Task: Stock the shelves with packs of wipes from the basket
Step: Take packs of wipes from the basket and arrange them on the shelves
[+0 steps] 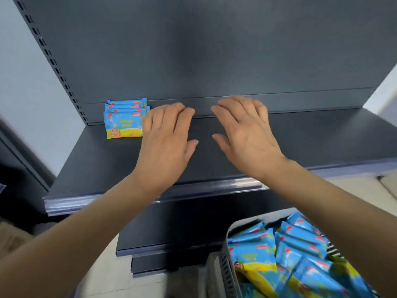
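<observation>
Head view, downward, close over shelf (300, 143)

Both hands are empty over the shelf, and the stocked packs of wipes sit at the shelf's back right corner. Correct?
Not quite. In the head view the packs of wipes sit at the shelf's back left corner. Left hand and right hand are indeed empty.

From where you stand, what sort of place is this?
Probably a shop aisle or a mock-up of one. A dark metal shelf with a clear price strip on its front edge holds a few packs of wipes, and a basket of matching packs waits below. Both hands are empty.
</observation>
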Demonstrator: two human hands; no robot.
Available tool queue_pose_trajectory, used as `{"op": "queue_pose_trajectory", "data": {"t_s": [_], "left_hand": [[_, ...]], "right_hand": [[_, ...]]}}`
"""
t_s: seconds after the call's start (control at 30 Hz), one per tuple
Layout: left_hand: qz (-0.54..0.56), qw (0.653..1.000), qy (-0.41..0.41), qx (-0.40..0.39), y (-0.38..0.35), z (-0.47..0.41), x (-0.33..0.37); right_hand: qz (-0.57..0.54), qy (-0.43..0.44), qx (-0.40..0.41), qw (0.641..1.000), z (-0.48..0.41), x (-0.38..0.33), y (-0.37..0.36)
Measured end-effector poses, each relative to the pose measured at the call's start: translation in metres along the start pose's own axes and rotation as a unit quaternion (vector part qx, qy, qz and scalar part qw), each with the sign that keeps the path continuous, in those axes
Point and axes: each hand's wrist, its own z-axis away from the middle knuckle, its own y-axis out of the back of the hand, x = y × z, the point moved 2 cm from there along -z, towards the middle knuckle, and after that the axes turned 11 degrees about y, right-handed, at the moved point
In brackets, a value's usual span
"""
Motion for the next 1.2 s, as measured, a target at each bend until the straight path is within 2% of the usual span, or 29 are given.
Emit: {"op": "queue_pose_trajectory", "data": {"t_s": [0.23,0.37,0.43,0.53,0.67,0.87,1.03,1.2], "left_hand": [[0.041,0.998,-0.045,-0.016,0.001,0.07,0.108],[0.054,0.989,-0.08,-0.108,-0.032,0.119,0.151],[0.054,0.976,-0.105,-0.181,-0.055,0.142,0.161],[0.039,0.945,-0.115,-0.303,-0.091,0.175,0.165],[-0.028,0.914,-0.099,-0.393,-0.132,0.204,0.156],[-0.071,0.887,-0.05,-0.454,-0.162,0.222,0.146],[-0.048,0.869,0.006,-0.492,-0.178,0.225,0.146],[-0.062,0.876,0.022,-0.478,-0.187,0.221,0.147]], "right_hand": [[0.012,-0.035,-0.032,0.999,0.129,0.024,0.044],[0.003,-0.048,-0.068,0.997,0.199,0.037,0.032],[-0.027,-0.065,-0.129,0.989,0.229,0.042,0.015],[-0.064,-0.088,-0.248,0.963,0.272,0.049,-0.014],[-0.09,-0.108,-0.354,0.924,0.31,0.055,-0.049],[-0.112,-0.142,-0.479,0.859,0.342,0.056,-0.08],[-0.11,-0.19,-0.528,0.82,0.366,0.063,-0.088],[-0.119,-0.19,-0.557,0.8,0.376,0.061,-0.097]]}}
